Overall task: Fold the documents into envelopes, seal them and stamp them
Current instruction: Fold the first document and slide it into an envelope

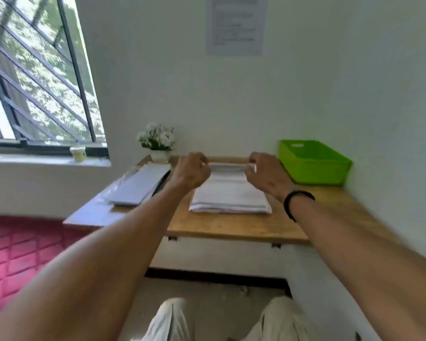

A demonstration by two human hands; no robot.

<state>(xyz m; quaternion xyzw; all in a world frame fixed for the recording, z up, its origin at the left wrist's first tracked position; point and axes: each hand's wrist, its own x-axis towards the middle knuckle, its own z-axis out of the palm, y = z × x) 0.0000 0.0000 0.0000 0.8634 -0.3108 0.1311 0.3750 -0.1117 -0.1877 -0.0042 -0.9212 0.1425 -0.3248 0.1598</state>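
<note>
1. here, the left hand (191,168) and the right hand (266,172) reach over the wooden surface (231,227), each with fingers curled, pinching a far corner of the top document (228,167).
2. that top sheet's far edge is lifted off the stack of documents (229,198), which lies flat in the middle of the surface, between the two forearms.
3. a grey pile of envelopes (140,185) lies to the left of the stack, apart from it, near the surface's left edge.
4. a green bin (312,163) sits at the far right against the wall.
5. a pot of white flowers (158,141) stands at the far left corner.
6. a black band (295,200) circles the right wrist.
</note>
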